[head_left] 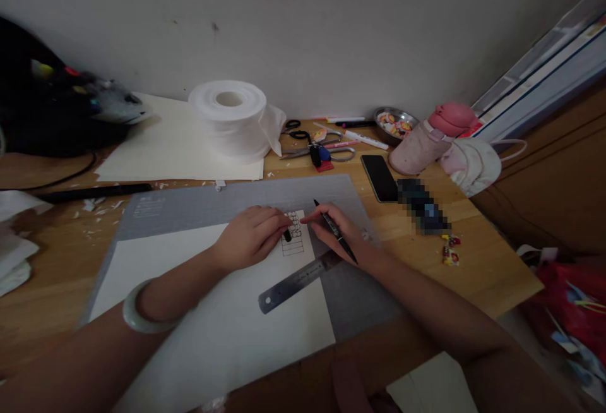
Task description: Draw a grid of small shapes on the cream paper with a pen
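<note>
On the desk [492, 274], at the far right corner of the white sheet [265, 337], sits the inked grid [292, 250]; my left hand [250, 236] pinches a short black piece [287, 234], perhaps a cap, and my right hand [351, 231] grips a black pen [336, 230], tapered end pointing away from me. I judge drawing to be the step, with the near rows looking bare; another stroke would call for turning the tip down.
</note>
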Motion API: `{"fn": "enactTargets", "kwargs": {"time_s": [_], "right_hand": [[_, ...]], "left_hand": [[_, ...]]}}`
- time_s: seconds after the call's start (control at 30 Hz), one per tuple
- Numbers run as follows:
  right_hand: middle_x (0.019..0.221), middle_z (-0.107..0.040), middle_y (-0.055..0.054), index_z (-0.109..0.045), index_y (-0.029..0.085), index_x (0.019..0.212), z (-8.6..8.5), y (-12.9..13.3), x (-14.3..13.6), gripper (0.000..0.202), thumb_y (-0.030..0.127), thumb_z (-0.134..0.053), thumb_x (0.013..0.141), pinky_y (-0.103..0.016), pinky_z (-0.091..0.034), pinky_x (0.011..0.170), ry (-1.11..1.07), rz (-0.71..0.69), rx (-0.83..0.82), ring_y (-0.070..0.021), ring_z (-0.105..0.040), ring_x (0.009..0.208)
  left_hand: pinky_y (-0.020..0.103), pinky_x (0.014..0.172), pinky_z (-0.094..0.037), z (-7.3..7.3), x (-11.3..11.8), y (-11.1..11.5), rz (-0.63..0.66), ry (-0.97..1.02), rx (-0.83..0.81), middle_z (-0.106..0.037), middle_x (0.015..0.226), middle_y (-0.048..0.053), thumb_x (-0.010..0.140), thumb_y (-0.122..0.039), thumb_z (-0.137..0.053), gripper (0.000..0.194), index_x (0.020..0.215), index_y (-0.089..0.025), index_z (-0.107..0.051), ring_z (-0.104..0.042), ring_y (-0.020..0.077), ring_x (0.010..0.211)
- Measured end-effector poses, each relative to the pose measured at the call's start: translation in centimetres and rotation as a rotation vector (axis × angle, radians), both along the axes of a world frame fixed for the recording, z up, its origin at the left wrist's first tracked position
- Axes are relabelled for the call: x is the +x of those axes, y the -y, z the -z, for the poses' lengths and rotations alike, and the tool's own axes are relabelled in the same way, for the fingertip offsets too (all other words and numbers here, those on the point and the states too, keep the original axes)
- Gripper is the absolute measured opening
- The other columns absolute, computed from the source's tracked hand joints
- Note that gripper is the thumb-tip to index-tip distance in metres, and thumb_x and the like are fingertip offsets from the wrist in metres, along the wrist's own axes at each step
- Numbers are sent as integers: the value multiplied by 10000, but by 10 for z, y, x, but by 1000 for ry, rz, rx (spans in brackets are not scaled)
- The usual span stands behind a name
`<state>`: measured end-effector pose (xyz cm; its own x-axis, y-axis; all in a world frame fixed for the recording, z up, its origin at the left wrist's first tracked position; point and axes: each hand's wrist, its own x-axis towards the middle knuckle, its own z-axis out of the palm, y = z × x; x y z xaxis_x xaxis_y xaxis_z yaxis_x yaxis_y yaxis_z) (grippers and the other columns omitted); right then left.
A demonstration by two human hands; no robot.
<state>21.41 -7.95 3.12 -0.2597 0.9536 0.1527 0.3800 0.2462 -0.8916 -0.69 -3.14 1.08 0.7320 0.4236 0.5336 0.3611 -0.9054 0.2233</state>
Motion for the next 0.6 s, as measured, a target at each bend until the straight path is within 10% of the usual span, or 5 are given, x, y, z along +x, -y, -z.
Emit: {"fn": "enactTargets", "kwargs": {"time_s": [0.6], "right_hand": [[984, -634, -25, -575, 288, 1008, 12, -3, 0, 197, 205, -540, 832, -358, -417, 856, 140, -171, 176, -179, -561, 946]], "left_hand": [[264, 625, -423, 0, 1, 0, 0, -10, 61, -652, 759, 29, 982, -284, -330, 264, 893, -173, -553, -609, 142, 695]]}}
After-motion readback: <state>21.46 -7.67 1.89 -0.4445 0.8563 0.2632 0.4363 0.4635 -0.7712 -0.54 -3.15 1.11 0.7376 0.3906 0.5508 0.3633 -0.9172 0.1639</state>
